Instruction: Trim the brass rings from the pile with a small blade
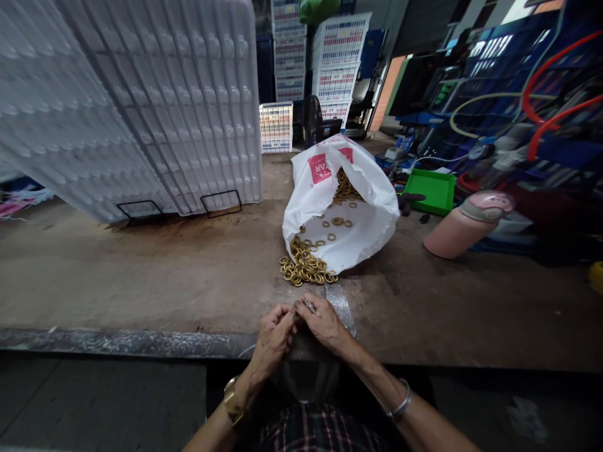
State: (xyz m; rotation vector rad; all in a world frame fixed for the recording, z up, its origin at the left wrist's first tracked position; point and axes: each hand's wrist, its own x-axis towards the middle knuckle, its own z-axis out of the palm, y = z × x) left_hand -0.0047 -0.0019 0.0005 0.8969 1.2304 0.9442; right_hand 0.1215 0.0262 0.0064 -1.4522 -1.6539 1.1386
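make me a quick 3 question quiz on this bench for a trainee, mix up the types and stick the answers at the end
1. Multiple choice: what spills from the mouth of the white sack?
a) green beads
b) brass-coloured rings
c) wooden pegs

2. True or false: the pink bottle is to the right of the sack, as the wearer sees it.

3. Fill in the blank: the wrist above the left hand wears a gold-coloured band, while the one above the right hand wears a ____-coloured bangle.

Key: 1 b; 2 true; 3 silver
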